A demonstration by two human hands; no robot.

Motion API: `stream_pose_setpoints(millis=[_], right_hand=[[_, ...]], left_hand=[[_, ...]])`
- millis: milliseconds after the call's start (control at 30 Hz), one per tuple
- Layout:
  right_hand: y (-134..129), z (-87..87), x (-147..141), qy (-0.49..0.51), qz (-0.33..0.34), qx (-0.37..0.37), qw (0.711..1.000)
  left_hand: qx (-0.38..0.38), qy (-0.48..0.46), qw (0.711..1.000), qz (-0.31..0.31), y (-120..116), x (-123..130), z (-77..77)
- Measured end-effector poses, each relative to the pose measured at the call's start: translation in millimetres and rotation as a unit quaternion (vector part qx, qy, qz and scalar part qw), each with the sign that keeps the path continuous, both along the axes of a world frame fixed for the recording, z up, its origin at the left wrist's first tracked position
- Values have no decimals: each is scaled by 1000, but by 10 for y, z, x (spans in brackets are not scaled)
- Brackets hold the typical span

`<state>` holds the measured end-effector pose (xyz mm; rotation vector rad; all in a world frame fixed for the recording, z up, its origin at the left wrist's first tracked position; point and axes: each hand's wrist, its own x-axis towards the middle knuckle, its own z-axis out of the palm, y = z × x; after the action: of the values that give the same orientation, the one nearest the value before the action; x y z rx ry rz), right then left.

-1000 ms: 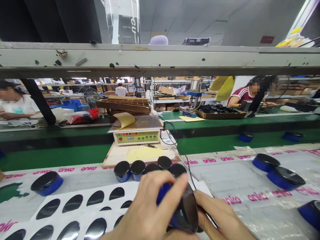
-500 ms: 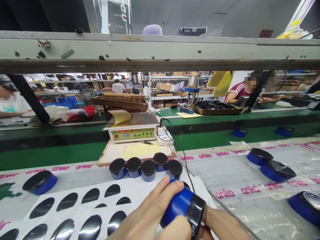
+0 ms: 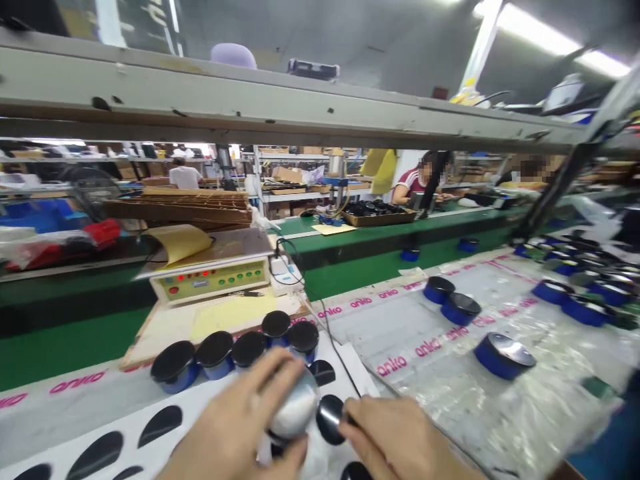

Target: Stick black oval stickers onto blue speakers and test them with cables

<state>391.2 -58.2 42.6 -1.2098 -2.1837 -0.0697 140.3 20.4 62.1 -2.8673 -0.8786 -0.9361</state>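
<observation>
My left hand [image 3: 250, 413] is wrapped round a round device [image 3: 296, 405], its pale silvery end turned up and partly covered by my fingers. Close to its right, the thumb and fingers of my right hand [image 3: 390, 433] are pinched at the edge of a glossy black round sticker [image 3: 330, 419]. Whether that sticker is fully off its sheet I cannot tell. Beneath both hands lies a white sheet [image 3: 200, 403] bearing several black round stickers [image 3: 160, 425]. A row of blue round devices with black tops [image 3: 215, 353] stands just beyond my left hand.
A control box with lit buttons [image 3: 213, 279] sits behind the row on a board, with a black cable [image 3: 330, 333] running forward. More blue devices [image 3: 504, 355] lie on the plastic-covered bench at right. A shelf beam [image 3: 310, 110] crosses above; a co-worker [image 3: 413, 183] sits beyond the green conveyor [image 3: 360, 267].
My view has swung right. The device in my left hand has turned from its blue side to its silvery end. My right hand has moved off the device to the black sticker.
</observation>
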Motion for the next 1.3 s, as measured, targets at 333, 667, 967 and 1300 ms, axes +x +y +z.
stream_pose_setpoints(millis=[333, 667, 967, 1300], right_hand=[[985, -65, 1861, 34, -636, -99, 764], [1111, 25, 1987, 64, -585, -159, 793], [1147, -127, -23, 92, -29, -201, 975], [873, 301, 245, 331, 137, -261, 896]], left_hand=[[-146, -21, 988, 44, 122, 137, -457], [-291, 67, 954, 35, 56, 65, -440], [-334, 62, 940, 14, 44, 276, -375], [-340, 27, 940, -14, 44, 333, -395]])
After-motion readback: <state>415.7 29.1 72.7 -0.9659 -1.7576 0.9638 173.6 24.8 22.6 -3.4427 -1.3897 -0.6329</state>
